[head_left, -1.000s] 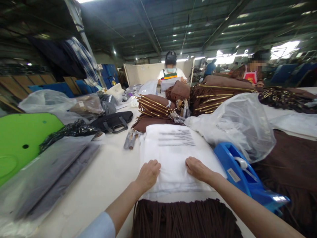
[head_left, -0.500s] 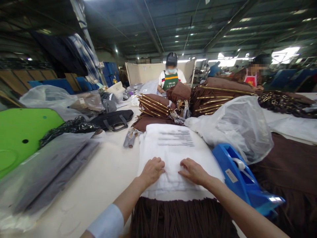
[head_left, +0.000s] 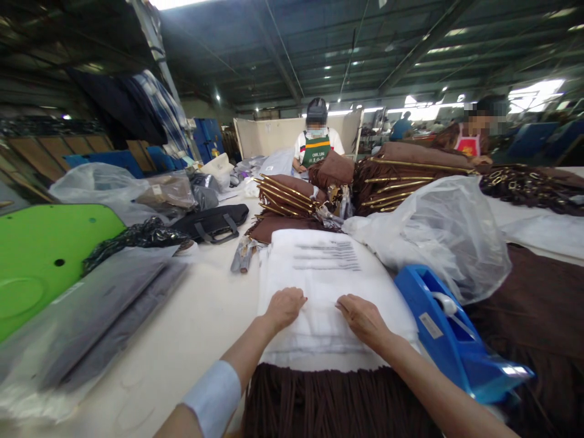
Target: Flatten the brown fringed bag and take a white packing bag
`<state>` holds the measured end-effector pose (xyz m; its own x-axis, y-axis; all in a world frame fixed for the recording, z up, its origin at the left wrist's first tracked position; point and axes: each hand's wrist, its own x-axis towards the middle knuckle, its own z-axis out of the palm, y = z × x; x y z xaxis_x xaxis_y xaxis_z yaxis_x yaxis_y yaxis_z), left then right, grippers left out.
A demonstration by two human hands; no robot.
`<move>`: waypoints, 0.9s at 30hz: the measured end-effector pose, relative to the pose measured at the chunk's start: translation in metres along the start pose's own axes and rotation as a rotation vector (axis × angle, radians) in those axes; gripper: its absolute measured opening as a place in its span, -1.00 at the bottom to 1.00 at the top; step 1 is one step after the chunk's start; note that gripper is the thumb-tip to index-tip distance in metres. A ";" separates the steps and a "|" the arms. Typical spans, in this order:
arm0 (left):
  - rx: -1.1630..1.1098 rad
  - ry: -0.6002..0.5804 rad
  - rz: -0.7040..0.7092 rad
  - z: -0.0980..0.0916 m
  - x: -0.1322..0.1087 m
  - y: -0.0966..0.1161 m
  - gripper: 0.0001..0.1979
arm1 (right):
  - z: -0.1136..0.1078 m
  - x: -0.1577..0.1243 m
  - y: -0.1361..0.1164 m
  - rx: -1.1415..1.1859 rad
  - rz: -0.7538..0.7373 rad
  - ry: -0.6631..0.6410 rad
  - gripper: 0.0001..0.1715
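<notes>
A stack of thin white sheets (head_left: 314, 280) with printed dark lines lies in front of me, over a dark brown fringed piece (head_left: 337, 401) whose strands show at the near edge. My left hand (head_left: 286, 306) rests at the left part of the stack, its fingers closed in a pinch on the white sheet. My right hand (head_left: 362, 317) is to the right of it, thumb and fingers pinched together on the same sheet. A gap of white sheet lies between the two hands.
A blue tape dispenser (head_left: 438, 328) and a clear plastic bag (head_left: 438, 237) stand at the right. Brown fringed bags (head_left: 292, 188) are piled behind the stack. At the left are a black bag (head_left: 214, 222), a wrapped grey item (head_left: 109, 316) and a green board (head_left: 50, 255). A person (head_left: 317, 137) is opposite.
The fingers of both hands have closed from a looser curl into pinches. The whole view has shifted slightly, with the surroundings a little further right.
</notes>
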<state>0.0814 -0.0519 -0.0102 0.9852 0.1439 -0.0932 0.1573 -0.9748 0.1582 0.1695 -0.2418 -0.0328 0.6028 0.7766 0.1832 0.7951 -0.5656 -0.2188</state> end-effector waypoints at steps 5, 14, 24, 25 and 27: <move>0.055 0.084 0.106 -0.005 -0.011 0.010 -0.76 | -0.002 0.000 -0.005 -0.117 -0.075 0.102 -0.69; -0.085 0.235 -0.259 -0.011 -0.049 -0.055 -0.74 | -0.032 -0.036 0.036 -0.013 0.085 0.169 -0.70; -1.108 0.352 -0.671 -0.009 -0.078 -0.055 -0.92 | -0.036 -0.062 0.043 0.983 0.712 0.251 -0.64; -1.208 0.372 -0.671 -0.009 -0.077 -0.053 -0.95 | -0.038 -0.061 0.042 1.088 0.723 0.250 -0.61; -1.375 0.422 -0.655 -0.008 -0.077 -0.050 -0.92 | -0.042 -0.062 0.041 1.257 0.731 0.250 -0.57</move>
<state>-0.0020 -0.0126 -0.0031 0.6349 0.7245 -0.2685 0.2539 0.1325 0.9581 0.1677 -0.3249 -0.0134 0.9352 0.2899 -0.2034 -0.1838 -0.0934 -0.9785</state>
